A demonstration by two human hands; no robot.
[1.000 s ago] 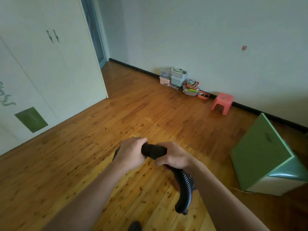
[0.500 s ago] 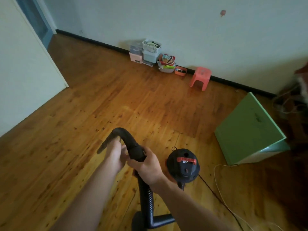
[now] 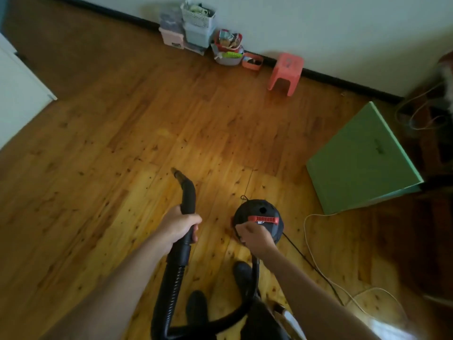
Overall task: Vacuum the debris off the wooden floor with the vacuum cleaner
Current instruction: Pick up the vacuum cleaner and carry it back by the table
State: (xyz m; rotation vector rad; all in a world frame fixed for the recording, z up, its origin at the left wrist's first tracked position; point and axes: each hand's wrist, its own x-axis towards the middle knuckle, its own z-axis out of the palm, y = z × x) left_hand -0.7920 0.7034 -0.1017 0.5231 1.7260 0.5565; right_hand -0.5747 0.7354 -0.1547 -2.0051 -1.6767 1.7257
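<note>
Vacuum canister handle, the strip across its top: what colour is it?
The handle is red-orange, set against the black canister. The head view shows it best.

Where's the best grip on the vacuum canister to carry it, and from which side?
The red handle across the top of the vacuum canister, from straight above. The canister stands upright and its round domed body offers no other hold. The right hand is at its near edge, grip unclear; the left hand grips the hose wand.
</note>
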